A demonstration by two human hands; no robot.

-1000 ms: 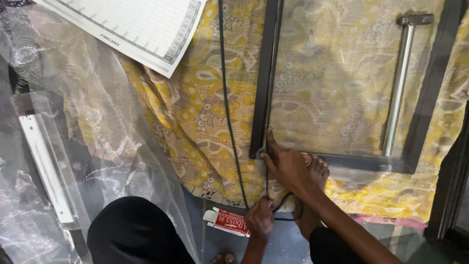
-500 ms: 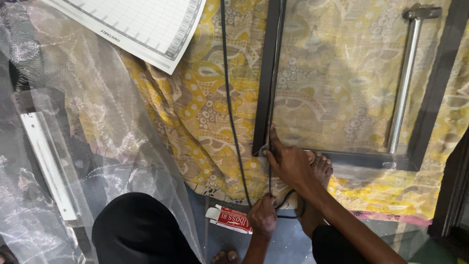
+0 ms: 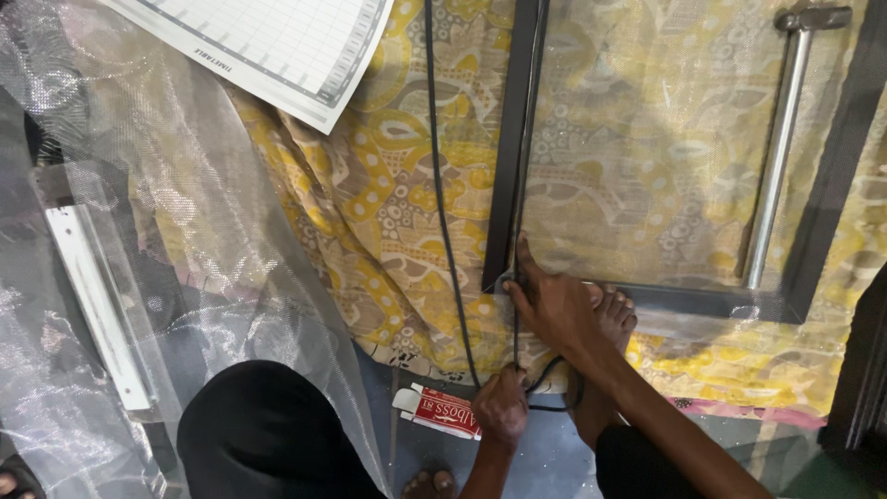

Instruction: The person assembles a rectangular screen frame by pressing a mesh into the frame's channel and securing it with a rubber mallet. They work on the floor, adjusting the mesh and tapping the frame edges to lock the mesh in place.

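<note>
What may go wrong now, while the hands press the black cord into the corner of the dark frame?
The right hand presses the black cord at the dark frame corner; a slip might let it pop out. The left hand holds the cord taut, so a jerk could pull it loose. A bare foot rests on the mesh beside the hand, which may wrinkle it.

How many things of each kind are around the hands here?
Hands: 2, left hand and right hand, both on the black cord
Black cords: 1
Dark frames: 1, frame covered with mesh
Metal handles: 1, handle
Red and white boxes: 1, box
Printed paper sheets: 1, sheet
Yellow patterned cloths: 1, cloth
Total: 8
</note>
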